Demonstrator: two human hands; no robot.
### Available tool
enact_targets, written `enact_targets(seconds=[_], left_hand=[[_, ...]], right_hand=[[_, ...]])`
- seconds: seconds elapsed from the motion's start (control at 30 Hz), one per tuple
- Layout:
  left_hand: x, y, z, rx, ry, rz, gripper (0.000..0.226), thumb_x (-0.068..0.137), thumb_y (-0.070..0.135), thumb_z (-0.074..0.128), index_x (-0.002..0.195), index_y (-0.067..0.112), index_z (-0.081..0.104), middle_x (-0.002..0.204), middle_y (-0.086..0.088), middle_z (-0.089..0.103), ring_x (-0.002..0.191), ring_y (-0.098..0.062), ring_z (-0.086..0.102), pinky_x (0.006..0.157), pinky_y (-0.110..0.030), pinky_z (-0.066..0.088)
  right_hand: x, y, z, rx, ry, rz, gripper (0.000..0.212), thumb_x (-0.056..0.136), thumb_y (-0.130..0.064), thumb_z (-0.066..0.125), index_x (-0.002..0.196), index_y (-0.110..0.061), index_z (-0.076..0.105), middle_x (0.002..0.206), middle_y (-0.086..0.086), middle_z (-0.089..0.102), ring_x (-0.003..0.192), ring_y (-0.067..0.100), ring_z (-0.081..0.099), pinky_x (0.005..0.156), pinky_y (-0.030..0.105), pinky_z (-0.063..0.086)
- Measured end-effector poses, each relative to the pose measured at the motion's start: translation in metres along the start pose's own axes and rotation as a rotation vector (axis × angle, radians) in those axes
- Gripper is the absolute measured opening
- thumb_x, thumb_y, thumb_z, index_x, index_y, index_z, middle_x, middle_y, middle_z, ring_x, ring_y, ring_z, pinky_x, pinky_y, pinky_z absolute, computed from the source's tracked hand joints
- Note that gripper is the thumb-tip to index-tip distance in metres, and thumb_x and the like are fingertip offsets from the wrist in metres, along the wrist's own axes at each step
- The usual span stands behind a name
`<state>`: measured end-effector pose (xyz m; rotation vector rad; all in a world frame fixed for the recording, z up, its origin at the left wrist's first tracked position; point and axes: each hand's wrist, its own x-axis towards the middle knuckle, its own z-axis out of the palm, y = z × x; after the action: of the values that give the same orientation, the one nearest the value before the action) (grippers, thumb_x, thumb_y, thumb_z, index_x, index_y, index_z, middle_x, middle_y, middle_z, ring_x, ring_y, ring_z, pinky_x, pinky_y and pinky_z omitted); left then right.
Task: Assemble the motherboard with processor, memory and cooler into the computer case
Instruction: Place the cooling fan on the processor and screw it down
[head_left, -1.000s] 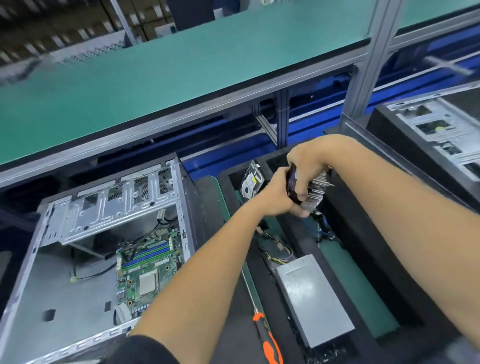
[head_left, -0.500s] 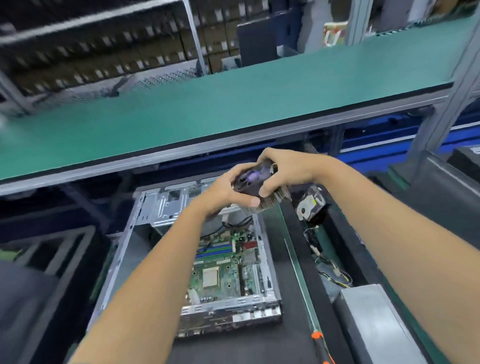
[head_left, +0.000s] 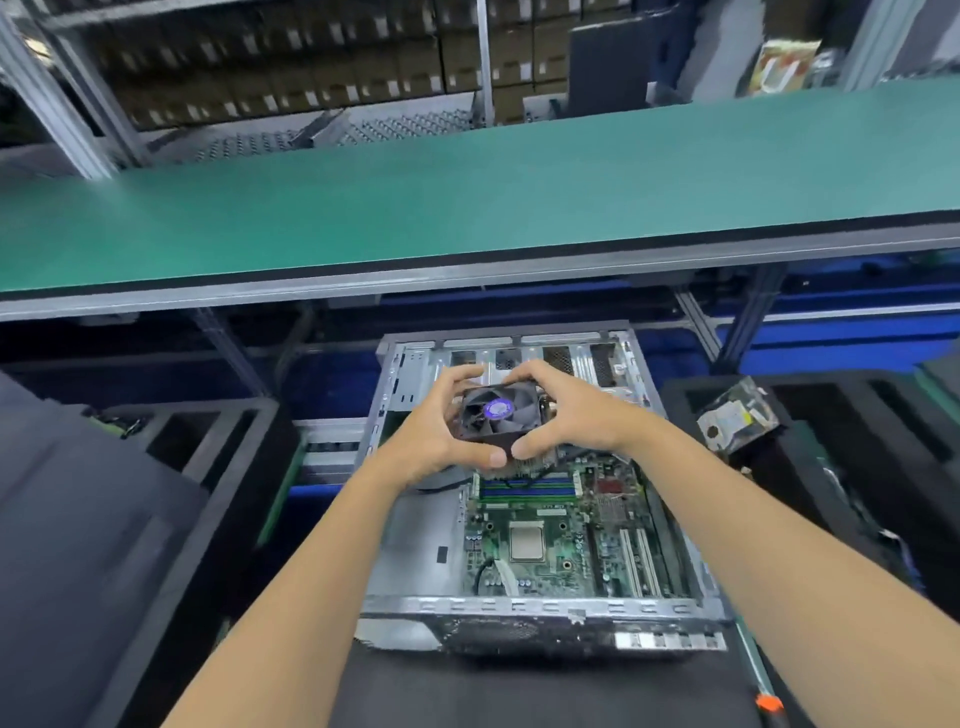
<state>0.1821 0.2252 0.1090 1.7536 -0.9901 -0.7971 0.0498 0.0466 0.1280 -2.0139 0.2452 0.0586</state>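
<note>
Head view: left hand and right hand grip cooler above open case, hard drive right.

One head-worn view, forward and down.
Your camera looks from close above at the open computer case, green shelf beyond.

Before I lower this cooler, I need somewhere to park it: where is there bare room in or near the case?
Inside the case, the bare metal floor left of the motherboard is free. So is the long green shelf behind. The motherboard is crowded: processor, memory slots. Both hands, left and right, hold the cooler.
</note>
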Motion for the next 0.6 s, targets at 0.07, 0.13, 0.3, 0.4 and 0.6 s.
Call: enact_targets(seconds=[0.07,0.13,0.3,0.4,0.6], left_hand=[[-0.001,-0.016,-0.006,-0.068,-0.02,-0.047,0.09,0.046,0.055,0.088,0.124,0.057,0.042,0.135,0.022,0.043,0.119,0.012,0.043,0.094,-0.014,0.037],[-0.001,-0.028,-0.008,-0.095,-0.039,-0.079,0.08,0.048,0.063,0.083,0.119,0.058,0.048,0.127,0.023,0.05,0.112,0.01,0.051,0.096,-0.025,0.043],[0.003,-0.042,-0.012,-0.225,-0.066,-0.032,0.062,0.063,0.041,0.079,0.122,0.042,0.057,0.129,0.009,0.057,0.101,-0.009,0.063,0.082,-0.025,0.05],[0.003,-0.041,-0.012,-0.244,-0.107,-0.031,0.045,0.08,0.016,0.066,0.121,0.033,0.061,0.127,0.008,0.06,0.102,-0.006,0.062,0.072,-0.018,0.049],[0.002,-0.046,-0.006,-0.078,-0.298,-0.257,0.038,0.086,0.002,0.065,0.119,0.019,0.059,0.122,-0.004,0.059,0.082,-0.02,0.068,0.062,-0.024,0.053]], right_hand=[[0.003,0.009,0.01,0.101,0.018,0.052,0.066,0.07,-0.014,0.086,0.125,-0.024,0.049,0.125,0.0,0.052,0.112,0.02,0.059,0.094,0.036,0.052],[0.003,0.014,0.017,0.148,0.046,0.096,0.068,0.064,-0.022,0.085,0.124,-0.023,0.051,0.127,0.001,0.051,0.116,0.021,0.055,0.101,0.045,0.047],[0.006,0.019,0.019,0.177,0.088,0.111,0.064,0.06,-0.029,0.081,0.119,-0.026,0.056,0.126,0.003,0.054,0.113,0.023,0.057,0.1,0.046,0.047],[0.002,0.023,0.012,0.142,0.033,0.161,0.062,0.061,-0.033,0.078,0.119,-0.028,0.057,0.133,0.0,0.05,0.123,0.018,0.049,0.105,0.041,0.04],[-0.006,0.034,0.011,-0.022,-0.139,0.259,0.063,0.06,-0.038,0.077,0.119,-0.023,0.06,0.122,-0.002,0.06,0.116,0.015,0.055,0.103,0.037,0.041]])
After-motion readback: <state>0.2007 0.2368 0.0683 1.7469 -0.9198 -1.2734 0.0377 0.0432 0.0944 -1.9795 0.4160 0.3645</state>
